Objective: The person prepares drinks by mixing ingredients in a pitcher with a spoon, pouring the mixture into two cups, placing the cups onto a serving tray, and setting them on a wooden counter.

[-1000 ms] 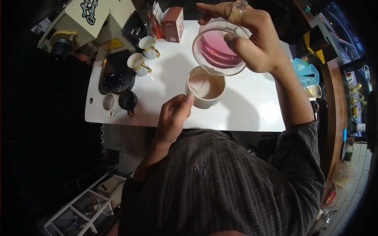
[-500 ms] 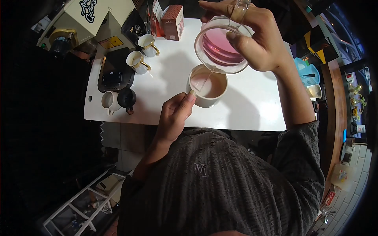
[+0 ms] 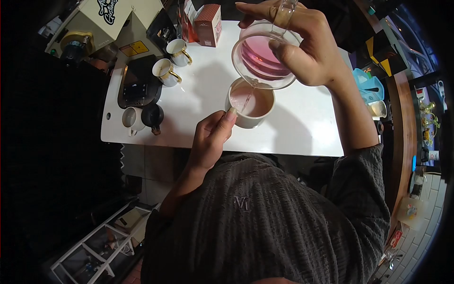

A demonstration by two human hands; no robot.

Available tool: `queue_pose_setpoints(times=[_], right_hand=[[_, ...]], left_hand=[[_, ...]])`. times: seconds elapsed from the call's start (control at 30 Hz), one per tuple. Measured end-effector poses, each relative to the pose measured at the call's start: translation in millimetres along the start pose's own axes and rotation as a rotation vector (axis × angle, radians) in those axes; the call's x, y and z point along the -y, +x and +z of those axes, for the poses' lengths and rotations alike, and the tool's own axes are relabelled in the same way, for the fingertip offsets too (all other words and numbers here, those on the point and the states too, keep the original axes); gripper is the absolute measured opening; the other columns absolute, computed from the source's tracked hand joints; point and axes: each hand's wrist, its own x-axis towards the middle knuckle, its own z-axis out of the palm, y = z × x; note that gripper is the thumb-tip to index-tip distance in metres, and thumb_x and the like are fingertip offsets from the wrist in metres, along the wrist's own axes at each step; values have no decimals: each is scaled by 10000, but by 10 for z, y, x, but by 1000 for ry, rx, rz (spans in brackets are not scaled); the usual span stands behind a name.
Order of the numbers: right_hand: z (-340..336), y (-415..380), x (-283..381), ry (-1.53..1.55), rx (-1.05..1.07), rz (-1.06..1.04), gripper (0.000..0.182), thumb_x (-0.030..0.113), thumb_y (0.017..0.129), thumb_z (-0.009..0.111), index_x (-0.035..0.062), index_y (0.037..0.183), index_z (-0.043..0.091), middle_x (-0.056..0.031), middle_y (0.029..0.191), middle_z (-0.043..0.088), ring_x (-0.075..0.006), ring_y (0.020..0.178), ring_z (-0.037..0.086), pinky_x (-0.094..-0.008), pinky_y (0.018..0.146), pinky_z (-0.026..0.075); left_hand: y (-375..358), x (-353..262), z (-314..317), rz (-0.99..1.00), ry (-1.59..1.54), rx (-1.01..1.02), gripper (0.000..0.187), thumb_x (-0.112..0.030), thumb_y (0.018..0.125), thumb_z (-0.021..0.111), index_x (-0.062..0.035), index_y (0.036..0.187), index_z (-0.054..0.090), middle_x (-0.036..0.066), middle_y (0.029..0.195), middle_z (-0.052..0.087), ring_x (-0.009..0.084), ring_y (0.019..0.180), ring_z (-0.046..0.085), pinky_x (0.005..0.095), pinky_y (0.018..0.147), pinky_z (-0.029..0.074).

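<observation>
Tilting over the middle of the white table (image 3: 302,132), a glass jug (image 3: 261,59) of pink liquid sits clasped in the right hand (image 3: 302,47), its lip just above a white cup (image 3: 249,103) (a thin stream runs between them). The left hand (image 3: 210,139) curls around the cup's near left side, thumb against the wall. Two gold-handled cups (image 3: 165,72) stand far left beside a black scale (image 3: 138,87).

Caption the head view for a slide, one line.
Right hand tilts a glass jug, pouring pink liquid into a white cup steadied by the left hand on a white table.
</observation>
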Motion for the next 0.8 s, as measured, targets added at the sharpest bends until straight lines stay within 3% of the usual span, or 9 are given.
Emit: queue_pose_setpoints(times=[0.23,0.43,0.63,0.8], right_hand=[[14,50,121,60,-77,-8,329,240,659,542,-67,745,622,-198,685,619,-293,536,583,-355,546,449],[35,23,81,-17,-23,3,360,261,670,538,-71,774,631,-187,662,611,-288,534,583,-351,540,447],[76,-15,18,92,-10,47,388,266,683,527,-88,796,640,-183,650,609,-277,540,591,-348,540,450],[75,23,57,58,-100,-59,382,256,674,529,-95,777,638,-190,651,612,-279,532,587,-348,539,457]], left_hand=[[-9,25,14,22,-61,-32,384,-247,970,511,-91,626,440,-76,563,328,23,542,266,222,504,214],[-28,31,13,28,-70,-36,381,-245,969,513,-91,627,443,-75,560,329,22,536,265,221,501,210],[-56,-13,17,8,-26,-20,372,-257,978,464,-97,648,402,-36,585,348,55,545,292,220,527,228],[-67,-2,34,26,-59,-35,378,-252,976,485,-90,641,422,-53,576,335,41,544,279,222,516,221]])
